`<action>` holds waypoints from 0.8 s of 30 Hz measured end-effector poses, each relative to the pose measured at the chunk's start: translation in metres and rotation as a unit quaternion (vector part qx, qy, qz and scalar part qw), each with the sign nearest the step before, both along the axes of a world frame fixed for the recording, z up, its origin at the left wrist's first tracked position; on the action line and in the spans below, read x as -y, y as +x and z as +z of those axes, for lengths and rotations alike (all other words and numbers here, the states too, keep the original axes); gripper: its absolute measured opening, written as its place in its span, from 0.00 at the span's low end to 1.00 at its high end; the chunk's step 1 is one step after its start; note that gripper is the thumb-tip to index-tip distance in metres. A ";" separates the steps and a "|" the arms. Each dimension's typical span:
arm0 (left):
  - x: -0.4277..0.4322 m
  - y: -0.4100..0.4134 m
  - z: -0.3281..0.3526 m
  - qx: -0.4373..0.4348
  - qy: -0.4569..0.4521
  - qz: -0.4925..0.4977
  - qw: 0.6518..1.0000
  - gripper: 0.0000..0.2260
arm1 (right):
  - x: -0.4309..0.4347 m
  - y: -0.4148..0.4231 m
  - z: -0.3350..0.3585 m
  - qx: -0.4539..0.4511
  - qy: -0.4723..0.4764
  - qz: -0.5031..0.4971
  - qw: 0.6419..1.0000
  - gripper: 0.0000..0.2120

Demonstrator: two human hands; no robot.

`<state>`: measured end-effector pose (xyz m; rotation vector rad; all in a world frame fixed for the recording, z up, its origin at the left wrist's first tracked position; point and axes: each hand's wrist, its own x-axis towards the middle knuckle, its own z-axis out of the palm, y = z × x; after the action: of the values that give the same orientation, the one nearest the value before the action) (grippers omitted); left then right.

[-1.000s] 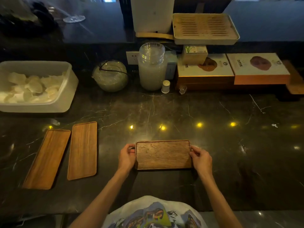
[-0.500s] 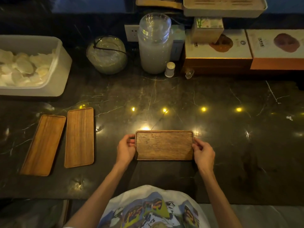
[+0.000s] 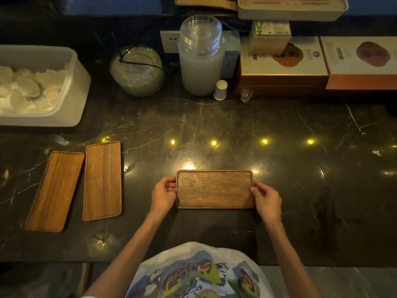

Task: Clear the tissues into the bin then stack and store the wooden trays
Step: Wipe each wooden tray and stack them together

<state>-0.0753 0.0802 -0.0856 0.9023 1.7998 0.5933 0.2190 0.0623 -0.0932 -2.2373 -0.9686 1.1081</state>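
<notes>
- The dark-brown, short rectangular wooden tray [image 3: 214, 189] lies crosswise on the black marbled tabletop [image 3: 279, 125], directly in front of the person, just where it lay a second ago; only the head camera has tilted down.
- The left hand [image 3: 164, 195] grips the tray's left end, fingers [image 3: 169, 181] curled over the rim. The right hand [image 3: 266, 200] clasps the right end in the same way. Both hands have kept this hold throughout.
- Whether the tray is raised or resting flat cannot be told; no gap shows beneath it.
- Two long reddish-brown wooden trays [image 3: 102, 180] lie side by side, well to the left, untouched and unstacked.
- The white rectangular plastic bin [image 3: 77, 87] at the far left already holds a heap of crumpled pale tissues [image 3: 25, 91], and no tissue shows on any tray, so the clearing looks done.
- Judged from this, stacking is the step in hand: the held tray probably has to travel left to join the pair, and storing has not started.
</notes>
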 end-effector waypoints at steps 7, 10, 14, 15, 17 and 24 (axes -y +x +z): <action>0.005 0.010 0.008 0.021 -0.016 -0.005 1.000 0.14 | 0.009 -0.003 0.008 -0.119 -0.019 -0.032 0.992 0.18; 0.007 0.009 0.012 0.044 -0.013 -0.006 0.999 0.12 | 0.010 -0.005 0.011 -0.142 -0.018 -0.040 0.989 0.21; 0.006 0.009 0.017 0.051 -0.011 -0.016 0.998 0.11 | 0.012 -0.005 0.016 -0.144 -0.013 -0.036 0.989 0.22; 0.006 0.008 0.017 0.053 -0.011 -0.018 0.998 0.11 | 0.012 -0.006 0.017 -0.142 -0.014 -0.028 0.989 0.21; 0.007 0.004 0.019 0.050 -0.021 -0.021 0.998 0.12 | 0.011 -0.008 0.019 -0.124 -0.010 -0.020 0.992 0.19; 0.004 -0.067 0.045 -0.017 0.045 0.087 0.995 0.13 | -0.019 -0.039 0.048 0.058 0.056 0.078 0.994 0.24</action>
<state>-0.1426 0.0760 -0.0405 0.8236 1.9072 0.7791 0.1799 0.0808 -0.0456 -2.1855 -1.2405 0.9720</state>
